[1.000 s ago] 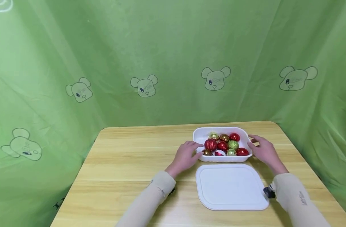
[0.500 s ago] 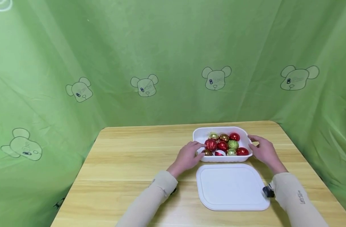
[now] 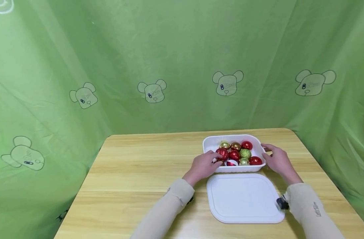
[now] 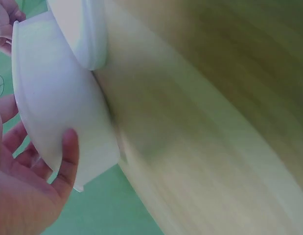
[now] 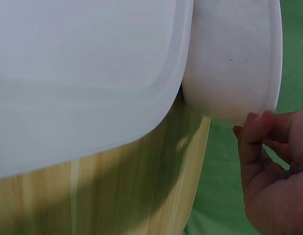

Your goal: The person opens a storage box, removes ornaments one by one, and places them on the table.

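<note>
A white rectangular container (image 3: 240, 169) holds several shiny Christmas baubles, among them a textured red bauble (image 3: 222, 153) and a green bauble (image 3: 245, 153). My left hand (image 3: 203, 166) reaches over the container's front left corner. Its fingers are spread around a brown bauble (image 3: 219, 163), mostly hidden by the hand. In the left wrist view, the left thumb (image 4: 70, 152) shows in front of the container's outer wall and the other fingers pass behind the rim. At the right end, my right hand (image 3: 278, 161) holds the container's edge with thumb and fingers (image 5: 254, 129).
In front of the container a white lid (image 3: 244, 199) lies flat on the wooden table (image 3: 134, 172). A green curtain (image 3: 182, 49) with bear-head drawings hangs behind and at both sides. A black band (image 3: 282, 203) sits at the right sleeve.
My left hand has moved rightward from the container's left end, further over the front rim toward the brown bauble. The right hand, container and lid stay nearly where they were.
</note>
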The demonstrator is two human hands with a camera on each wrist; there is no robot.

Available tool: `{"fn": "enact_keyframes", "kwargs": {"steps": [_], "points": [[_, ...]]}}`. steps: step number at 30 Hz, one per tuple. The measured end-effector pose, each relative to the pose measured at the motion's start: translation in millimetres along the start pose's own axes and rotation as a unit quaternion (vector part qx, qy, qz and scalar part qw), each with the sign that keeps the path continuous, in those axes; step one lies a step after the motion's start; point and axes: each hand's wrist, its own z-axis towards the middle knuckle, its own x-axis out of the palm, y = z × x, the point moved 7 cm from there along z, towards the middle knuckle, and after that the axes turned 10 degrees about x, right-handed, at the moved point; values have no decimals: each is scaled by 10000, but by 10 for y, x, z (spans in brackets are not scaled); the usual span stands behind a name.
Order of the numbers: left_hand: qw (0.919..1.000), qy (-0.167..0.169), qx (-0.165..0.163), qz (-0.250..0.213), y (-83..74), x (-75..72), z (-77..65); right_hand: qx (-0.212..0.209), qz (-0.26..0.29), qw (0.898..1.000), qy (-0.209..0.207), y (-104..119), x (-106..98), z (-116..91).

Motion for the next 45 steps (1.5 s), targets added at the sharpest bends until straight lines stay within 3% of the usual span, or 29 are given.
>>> {"fn": "enact_keyframes", "kwargs": {"steps": [5,19,29,45], "points": [[9994,328,-129,-31,-22,39,58,145,285,9992,254,-14,37,-26],[9949,999,-150,-14,-61,104,159,224,390,9987,230,-50,47,-63],[9955,905,-292,-50,5,87,204,287,470,9980,303,-33,74,-58],[9977,415,-36,-527,52,65,212,246,296,9991,162,5,74,-47]]}}
